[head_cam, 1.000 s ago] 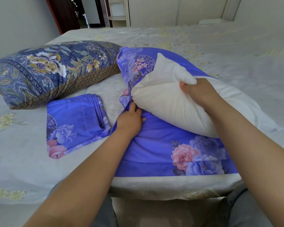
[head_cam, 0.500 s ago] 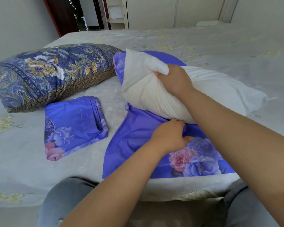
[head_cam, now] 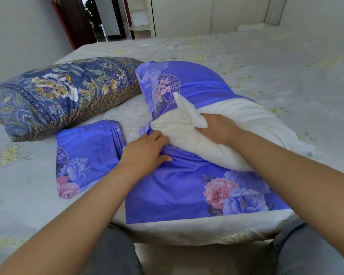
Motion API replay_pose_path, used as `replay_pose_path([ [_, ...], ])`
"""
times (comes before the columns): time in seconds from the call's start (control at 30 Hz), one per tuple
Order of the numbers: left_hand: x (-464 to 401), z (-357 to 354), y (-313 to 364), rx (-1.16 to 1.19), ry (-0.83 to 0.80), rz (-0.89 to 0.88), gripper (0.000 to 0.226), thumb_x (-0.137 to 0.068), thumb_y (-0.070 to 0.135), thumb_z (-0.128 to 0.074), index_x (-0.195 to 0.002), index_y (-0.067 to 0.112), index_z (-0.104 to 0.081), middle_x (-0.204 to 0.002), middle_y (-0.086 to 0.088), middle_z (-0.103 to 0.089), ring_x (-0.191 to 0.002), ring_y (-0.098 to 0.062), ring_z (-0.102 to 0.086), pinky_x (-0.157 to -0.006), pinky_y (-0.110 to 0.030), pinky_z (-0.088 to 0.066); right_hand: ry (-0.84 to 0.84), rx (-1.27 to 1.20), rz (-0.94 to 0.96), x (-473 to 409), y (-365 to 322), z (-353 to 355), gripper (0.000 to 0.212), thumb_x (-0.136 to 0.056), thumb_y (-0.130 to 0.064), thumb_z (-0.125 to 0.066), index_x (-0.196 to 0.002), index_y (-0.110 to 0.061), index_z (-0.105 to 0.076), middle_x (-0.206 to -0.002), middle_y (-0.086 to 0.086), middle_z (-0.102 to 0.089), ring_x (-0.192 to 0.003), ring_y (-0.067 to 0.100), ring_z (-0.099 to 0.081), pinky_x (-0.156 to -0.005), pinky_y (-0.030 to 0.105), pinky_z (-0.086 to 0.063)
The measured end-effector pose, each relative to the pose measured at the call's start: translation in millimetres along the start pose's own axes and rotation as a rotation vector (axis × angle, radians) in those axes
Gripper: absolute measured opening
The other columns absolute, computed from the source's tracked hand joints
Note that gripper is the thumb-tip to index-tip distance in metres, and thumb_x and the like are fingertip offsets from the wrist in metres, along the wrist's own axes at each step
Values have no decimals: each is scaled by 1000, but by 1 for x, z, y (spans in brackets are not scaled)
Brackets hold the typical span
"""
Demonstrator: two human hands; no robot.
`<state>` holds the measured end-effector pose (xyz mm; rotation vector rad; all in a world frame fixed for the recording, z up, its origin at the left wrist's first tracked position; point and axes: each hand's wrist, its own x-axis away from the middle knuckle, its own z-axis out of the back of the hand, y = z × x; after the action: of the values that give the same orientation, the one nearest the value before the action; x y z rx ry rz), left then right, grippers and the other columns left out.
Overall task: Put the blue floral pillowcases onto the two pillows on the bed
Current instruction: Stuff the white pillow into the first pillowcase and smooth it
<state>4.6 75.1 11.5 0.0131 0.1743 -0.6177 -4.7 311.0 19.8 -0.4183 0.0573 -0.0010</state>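
Observation:
A white pillow (head_cam: pixel 244 124) lies across the near part of the bed, its far end inside a blue floral pillowcase (head_cam: pixel 187 185) whose lower layer spreads flat beneath it. My right hand (head_cam: pixel 216 128) grips a bunched corner of the white pillow. My left hand (head_cam: pixel 147 153) grips the pillowcase's edge just under the pillow's near left end. A second blue floral pillowcase (head_cam: pixel 83 153) lies folded to the left. Behind it rests a second pillow (head_cam: pixel 62 94) in a dark blue paisley cover.
The bed (head_cam: pixel 266 62) with its pale floral sheet stretches away to the right and back. Its near edge is right in front of my knees. A grey wall runs along the left; a doorway (head_cam: pixel 99 18) and white cupboards stand beyond the bed.
My left hand moved back left from the flat case to its edge under the pillow. My right hand shifted to the pillow's corner, and the case's upper layer now covers more of the pillow's far end.

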Motion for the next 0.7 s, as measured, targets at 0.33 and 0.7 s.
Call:
replay_pose_path([
  [0.33, -38, 14, 40, 309, 399, -289, 11, -69, 7, -51, -73, 13, -59, -115, 1, -32, -102, -27, -39, -82, -34, -42, -169, 98, 157, -2, -9, -13, 34, -90, -16, -48, -120, -4, -56, -124, 14, -55, -113, 35, -54, -94, 42, -44],
  [0.7, -51, 14, 3, 435, -236, -80, 11, -76, 23, -61, -72, 19, -52, -67, 8, -53, -71, -16, -50, -63, -25, -38, -276, -544, 170, 42, -15, -2, 59, -79, 0, -63, -131, -22, -47, -112, -6, -56, -100, 5, -55, -86, 11, -42],
])
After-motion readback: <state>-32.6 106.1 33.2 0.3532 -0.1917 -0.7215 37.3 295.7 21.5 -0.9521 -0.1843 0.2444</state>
